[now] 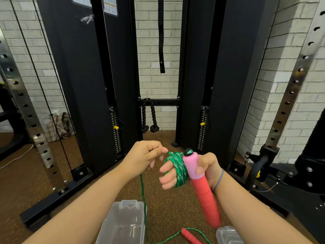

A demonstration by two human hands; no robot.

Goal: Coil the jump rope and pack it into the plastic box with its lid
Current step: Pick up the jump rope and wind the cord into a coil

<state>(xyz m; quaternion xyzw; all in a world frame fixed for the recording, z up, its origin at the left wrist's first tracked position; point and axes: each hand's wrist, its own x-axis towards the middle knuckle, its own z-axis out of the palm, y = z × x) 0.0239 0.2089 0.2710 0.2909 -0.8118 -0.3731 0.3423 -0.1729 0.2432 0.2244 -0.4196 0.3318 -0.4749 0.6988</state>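
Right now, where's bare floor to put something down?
Bare speckled brown floor lies between the clear plastic box and the red foam jump rope handle. Near the bottom it gets crowded: loose green rope, second red handle, clear lid.

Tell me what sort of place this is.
Most likely a gym. A black cable machine with weight stacks stands ahead, a triceps rope attachment hangs from its crossbar, and a steel rack upright with adjustment holes stands to the right.

One jump rope [177, 170] – two handles [204, 189] – and two clear plastic pieces [123, 224] below.
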